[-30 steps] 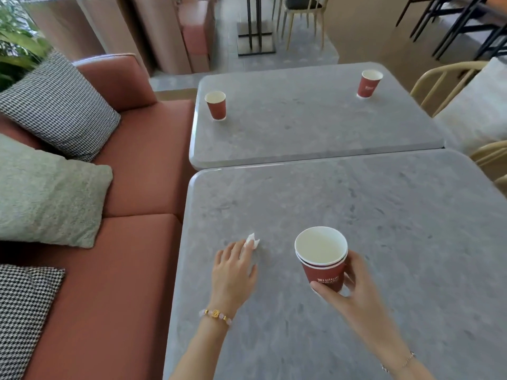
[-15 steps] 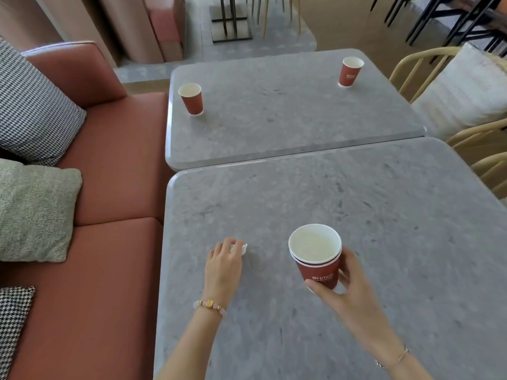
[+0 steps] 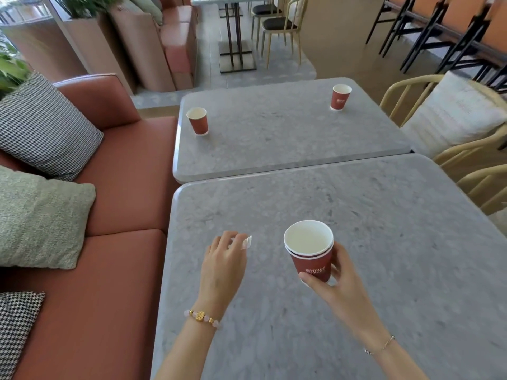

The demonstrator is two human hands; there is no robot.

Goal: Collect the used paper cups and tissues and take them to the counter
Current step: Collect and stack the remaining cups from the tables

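My right hand [image 3: 340,283] holds a stack of two red paper cups [image 3: 311,252] upright above the near grey table [image 3: 384,242]; the top cup looks empty. My left hand [image 3: 223,259] has its fingertips closed on a small white crumpled tissue [image 3: 247,241], most of it hidden by the fingers. On the far table [image 3: 288,149] stand two more red paper cups: one at the left edge [image 3: 197,121], one at the far right corner [image 3: 340,97].
A red sofa [image 3: 115,209] with checked and green cushions [image 3: 41,215] runs along the left of both tables. Pale wooden chairs [image 3: 452,127] with a white cushion stand at the right. Further back are another table, chairs and black stools.
My left hand has closed over the tissue on the table and pinched it in its fingertips. The cups in my right hand stay in place; my head has shifted.
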